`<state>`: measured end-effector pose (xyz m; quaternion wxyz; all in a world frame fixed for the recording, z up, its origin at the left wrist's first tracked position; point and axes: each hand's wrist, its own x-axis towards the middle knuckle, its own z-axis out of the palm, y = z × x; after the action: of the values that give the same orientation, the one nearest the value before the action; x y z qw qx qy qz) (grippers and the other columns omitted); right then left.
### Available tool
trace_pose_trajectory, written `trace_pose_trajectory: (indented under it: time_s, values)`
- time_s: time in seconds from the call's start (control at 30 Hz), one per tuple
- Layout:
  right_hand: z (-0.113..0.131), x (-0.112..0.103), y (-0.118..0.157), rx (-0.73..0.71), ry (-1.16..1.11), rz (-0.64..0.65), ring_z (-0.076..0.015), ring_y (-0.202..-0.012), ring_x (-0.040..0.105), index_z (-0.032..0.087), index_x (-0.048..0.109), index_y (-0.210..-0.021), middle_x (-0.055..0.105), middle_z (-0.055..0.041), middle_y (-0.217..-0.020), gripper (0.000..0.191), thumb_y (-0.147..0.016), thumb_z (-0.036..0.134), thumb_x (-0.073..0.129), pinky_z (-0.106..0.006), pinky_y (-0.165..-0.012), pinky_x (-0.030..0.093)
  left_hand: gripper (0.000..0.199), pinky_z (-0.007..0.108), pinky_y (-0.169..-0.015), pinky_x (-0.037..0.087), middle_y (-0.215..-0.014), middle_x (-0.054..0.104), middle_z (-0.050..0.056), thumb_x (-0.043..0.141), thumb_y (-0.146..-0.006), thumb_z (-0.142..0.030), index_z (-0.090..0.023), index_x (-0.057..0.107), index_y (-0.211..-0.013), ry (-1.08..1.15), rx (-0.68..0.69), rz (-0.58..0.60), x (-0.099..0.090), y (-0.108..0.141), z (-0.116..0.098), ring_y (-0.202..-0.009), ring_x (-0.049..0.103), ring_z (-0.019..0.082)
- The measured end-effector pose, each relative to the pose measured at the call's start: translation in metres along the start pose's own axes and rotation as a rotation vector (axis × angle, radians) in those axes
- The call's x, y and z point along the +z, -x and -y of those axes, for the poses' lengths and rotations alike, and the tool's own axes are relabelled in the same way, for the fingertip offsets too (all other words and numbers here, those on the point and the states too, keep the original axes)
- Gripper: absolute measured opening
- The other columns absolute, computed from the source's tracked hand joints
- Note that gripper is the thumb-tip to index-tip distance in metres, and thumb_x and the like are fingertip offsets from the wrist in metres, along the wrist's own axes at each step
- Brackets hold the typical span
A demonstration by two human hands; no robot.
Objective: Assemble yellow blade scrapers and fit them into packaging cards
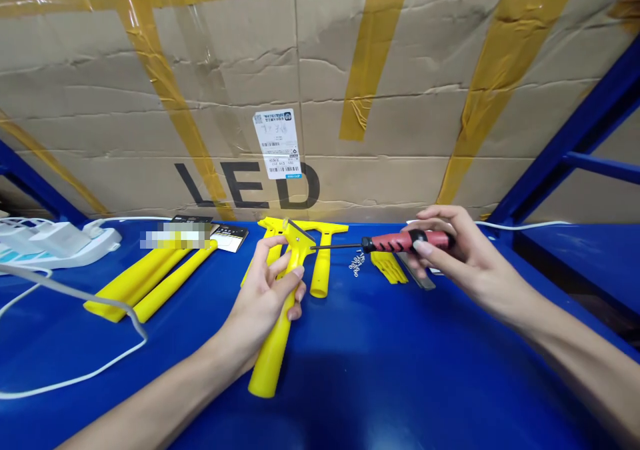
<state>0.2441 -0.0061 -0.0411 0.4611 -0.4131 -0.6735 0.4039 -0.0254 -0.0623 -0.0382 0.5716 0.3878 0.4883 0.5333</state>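
Two hands engaged: left hand (pixel 263 303) clenches yellow scraper (pixel 274 350), right hand (pixel 463 257) pinches red-black screwdriver (pixel 407 241), tip (pixel 313 247) just beside scraper head (pixel 297 240); looks like fastening step, tip needs seating there.

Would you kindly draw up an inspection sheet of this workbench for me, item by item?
Surface: blue bench, with items spread along its far half.
Work items: yellow scraper and red-and-black screwdriver, its tip close to the scraper's head.
Clutter: loose yellow handles, a second yellow scraper, small silver parts, a metal strip, card packets.
Hands: left hand grips the scraper; right hand grips the screwdriver.
Cables: white cable looping by a white power strip.
Surroundings: taped cardboard carton printed LED, blue rack frame.
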Motion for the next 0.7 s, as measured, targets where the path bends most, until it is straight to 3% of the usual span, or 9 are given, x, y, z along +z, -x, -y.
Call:
trace_pose_trajectory:
  time_s: [0.07, 0.13, 0.23, 0.3, 0.37, 0.43, 0.5, 0.6, 0.7]
  values:
    - [-0.0006, 0.0017, 0.0001, 0.009, 0.1, -0.114, -0.0129, -0.043, 0.045, 0.03, 0.049, -0.101, 0.048, 0.0059, -0.06, 0.029, -0.095, 0.055, 0.059, -0.027, -0.04, 0.037, 0.059, 0.016, -0.042, 0.038, -0.091, 0.055, -0.003, 0.08, -0.076, -0.028, -0.03, 0.042, -0.121, -0.011, -0.011, 0.011, 0.0003, 0.0008, 0.0004, -0.055, 0.05, 0.006]
    - [-0.0005, 0.0018, 0.0002, 0.036, 0.183, -0.171, -0.0116, -0.039, 0.041, 0.028, 0.049, -0.099, 0.045, 0.0064, -0.056, 0.031, -0.097, 0.059, 0.053, -0.026, -0.038, 0.033, 0.058, 0.016, -0.042, 0.037, -0.088, 0.054, -0.004, 0.08, -0.076, -0.03, -0.03, 0.042, -0.12, -0.019, -0.014, 0.02, 0.0006, 0.001, 0.0011, -0.055, 0.05, 0.006]
    - [0.0014, 0.0002, 0.0005, 0.015, 0.097, -0.049, -0.0171, -0.058, 0.061, 0.03, 0.048, -0.119, 0.066, -0.003, -0.089, 0.042, -0.091, 0.057, 0.063, -0.03, -0.048, 0.049, 0.059, 0.017, -0.042, 0.037, -0.085, 0.052, -0.005, 0.081, -0.075, -0.03, -0.03, 0.042, -0.119, -0.022, -0.002, 0.001, 0.001, 0.0, 0.0005, -0.055, 0.05, 0.007]
    - [0.0019, 0.0003, 0.001, -0.03, 0.029, 0.019, -0.0197, -0.069, 0.065, 0.031, 0.046, -0.124, 0.066, -0.0057, -0.103, 0.048, -0.088, 0.053, 0.068, -0.033, -0.055, 0.053, 0.06, 0.017, -0.042, 0.037, -0.082, 0.051, -0.006, 0.082, -0.074, -0.03, -0.03, 0.042, -0.119, -0.026, 0.004, -0.01, 0.0013, -0.0005, -0.0007, -0.055, 0.05, 0.008]
    - [0.0004, 0.0017, 0.0015, -0.034, 0.051, -0.025, -0.0167, -0.058, 0.058, 0.031, 0.049, -0.113, 0.062, -0.0006, -0.082, 0.034, -0.092, 0.052, 0.064, -0.03, -0.049, 0.048, 0.06, 0.018, -0.042, 0.038, -0.081, 0.051, -0.006, 0.082, -0.073, -0.03, -0.03, 0.042, -0.119, -0.033, 0.005, -0.009, 0.0017, -0.0003, -0.0016, -0.054, 0.049, 0.008]
    - [-0.0022, 0.0031, 0.0019, 0.011, 0.133, -0.121, -0.0135, -0.044, 0.045, 0.029, 0.049, -0.101, 0.047, 0.0049, -0.061, 0.027, -0.096, 0.055, 0.056, -0.028, -0.041, 0.038, 0.059, 0.018, -0.042, 0.038, -0.081, 0.052, -0.006, 0.081, -0.074, -0.03, -0.03, 0.042, -0.119, -0.042, 0.009, -0.003, 0.002, 0.0003, -0.0019, -0.055, 0.05, 0.008]
    - [-0.0039, 0.0034, 0.0019, 0.05, 0.159, -0.145, -0.014, -0.044, 0.046, 0.029, 0.05, -0.103, 0.047, 0.0046, -0.06, 0.029, -0.097, 0.057, 0.052, -0.028, -0.041, 0.037, 0.058, 0.018, -0.042, 0.039, -0.081, 0.053, -0.005, 0.08, -0.076, -0.03, -0.03, 0.041, -0.12, -0.048, 0.021, 0.003, 0.0019, 0.0005, -0.0021, -0.056, 0.05, 0.009]
    - [-0.0033, 0.0032, 0.0018, 0.028, 0.036, 0.009, -0.0196, -0.062, 0.061, 0.031, 0.049, -0.122, 0.06, -0.0001, -0.079, 0.038, -0.094, 0.053, 0.06, -0.032, -0.051, 0.048, 0.058, 0.018, -0.044, 0.039, -0.08, 0.051, -0.006, 0.079, -0.077, -0.029, -0.031, 0.041, -0.121, -0.052, 0.041, 0.002, 0.0015, 0.0001, -0.0026, -0.056, 0.05, 0.008]
    - [-0.0025, 0.0043, 0.0017, -0.005, 0.035, -0.03, -0.015, -0.051, 0.049, 0.03, 0.052, -0.11, 0.05, 0.0041, -0.067, 0.03, -0.093, 0.052, 0.062, -0.028, -0.045, 0.041, 0.057, 0.017, -0.044, 0.039, -0.078, 0.052, -0.006, 0.078, -0.079, -0.029, -0.031, 0.04, -0.122, -0.063, 0.022, 0.014, 0.0013, 0.0004, -0.0016, -0.054, 0.049, 0.008]
